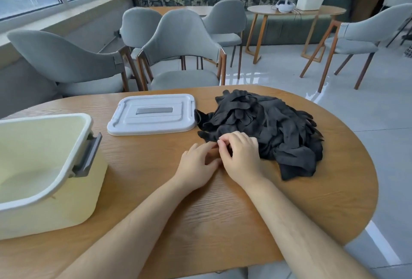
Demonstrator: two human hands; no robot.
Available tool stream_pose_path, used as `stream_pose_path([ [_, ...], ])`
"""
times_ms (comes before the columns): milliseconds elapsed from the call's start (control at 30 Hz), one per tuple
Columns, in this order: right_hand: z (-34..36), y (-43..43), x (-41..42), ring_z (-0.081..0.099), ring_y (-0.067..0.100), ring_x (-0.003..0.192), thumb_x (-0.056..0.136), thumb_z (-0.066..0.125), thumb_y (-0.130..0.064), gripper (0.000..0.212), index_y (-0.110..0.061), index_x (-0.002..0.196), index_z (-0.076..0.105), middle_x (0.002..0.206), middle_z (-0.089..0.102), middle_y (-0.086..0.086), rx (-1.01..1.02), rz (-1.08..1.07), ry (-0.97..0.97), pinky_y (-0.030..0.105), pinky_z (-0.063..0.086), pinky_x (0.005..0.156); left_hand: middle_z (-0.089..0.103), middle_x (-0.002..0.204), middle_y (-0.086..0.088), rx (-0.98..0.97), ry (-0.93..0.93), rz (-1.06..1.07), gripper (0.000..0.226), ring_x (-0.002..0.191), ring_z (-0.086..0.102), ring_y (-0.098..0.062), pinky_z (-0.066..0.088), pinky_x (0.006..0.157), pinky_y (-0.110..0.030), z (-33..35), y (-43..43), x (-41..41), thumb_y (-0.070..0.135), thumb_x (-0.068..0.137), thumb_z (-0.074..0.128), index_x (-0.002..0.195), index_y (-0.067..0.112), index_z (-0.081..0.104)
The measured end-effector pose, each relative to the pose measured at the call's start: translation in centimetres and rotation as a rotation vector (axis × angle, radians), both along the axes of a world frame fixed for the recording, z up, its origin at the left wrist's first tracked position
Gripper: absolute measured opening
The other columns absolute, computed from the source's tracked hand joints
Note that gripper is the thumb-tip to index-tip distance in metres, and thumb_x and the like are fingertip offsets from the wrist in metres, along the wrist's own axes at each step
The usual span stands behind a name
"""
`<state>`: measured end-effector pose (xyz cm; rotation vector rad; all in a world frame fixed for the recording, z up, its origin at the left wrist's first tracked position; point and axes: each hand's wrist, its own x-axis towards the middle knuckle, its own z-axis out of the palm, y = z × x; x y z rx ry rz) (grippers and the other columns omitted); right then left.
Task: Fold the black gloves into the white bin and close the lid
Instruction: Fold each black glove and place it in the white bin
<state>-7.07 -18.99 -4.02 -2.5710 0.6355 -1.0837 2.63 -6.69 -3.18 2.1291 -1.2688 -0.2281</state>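
Part of the white bin point(93, 189) is cropped; right hand point(242, 158) pinches black gloves point(267, 127), grip half-hidden; left hand point(197, 166) relaxed.

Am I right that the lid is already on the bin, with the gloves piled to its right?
Not quite: the head view shows the lid lying flat on the table beside the open bin; the gloves are piled to its right.
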Motion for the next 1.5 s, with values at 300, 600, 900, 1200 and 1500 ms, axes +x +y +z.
stream_pose_path([
  [300,-0.3,0.0,-0.1,0.058,0.002,0.084,0.097,0.057,-0.025,0.014,-0.023,0.103,0.070,0.095,0.065,-0.015,0.126,0.157,0.022,0.032,0.039,0.089,0.067,0.099,0.020,-0.083,0.074,0.027,0.034,0.097,0.057,-0.004,0.048,0.090,-0.044,-0.7,0.1,0.3,0.048,0.089,0.058,0.121,0.044,0.050],
  [600,0.5,0.8,-0.5,0.058,0.003,0.081,0.096,0.061,-0.025,0.009,-0.025,0.103,0.067,0.092,0.062,-0.015,0.145,0.157,0.072,0.029,0.038,0.090,0.066,0.100,0.019,-0.079,0.067,0.001,0.030,0.096,0.056,-0.006,0.048,0.090,-0.044,-0.2,0.6,0.0,0.043,0.093,0.059,0.122,0.037,0.053],
  [900,0.9,2.1,-1.6,0.056,0.002,0.082,0.097,0.060,-0.025,0.011,-0.024,0.106,0.067,0.091,0.058,-0.018,0.146,0.159,0.137,0.028,0.041,0.090,0.067,0.102,0.017,-0.072,0.129,-0.013,0.028,0.102,0.058,-0.005,0.048,0.095,-0.042,0.1,1.6,-0.6,0.040,0.092,0.062,0.119,0.033,0.057],
  [1200,0.7,3.5,-3.7,0.057,0.004,0.083,0.097,0.057,-0.027,0.012,-0.026,0.102,0.068,0.091,0.058,-0.018,0.164,0.136,0.126,0.031,0.045,0.090,0.069,0.102,0.016,-0.072,0.206,-0.059,0.025,0.101,0.061,-0.002,0.051,0.093,-0.039,0.4,2.9,-2.2,0.041,0.090,0.062,0.114,0.035,0.058],
  [1500,1.6,4.3,-4.8,0.052,0.010,0.120,0.087,0.060,-0.029,0.051,-0.019,0.137,0.056,0.127,0.057,-0.011,0.137,0.149,-0.072,0.042,0.041,0.107,0.077,0.106,0.008,-0.342,0.860,0.134,0.022,0.101,0.071,-0.007,0.056,0.094,-0.033,3.7,1.1,-2.6,0.012,0.094,0.067,0.114,0.021,0.070],
])
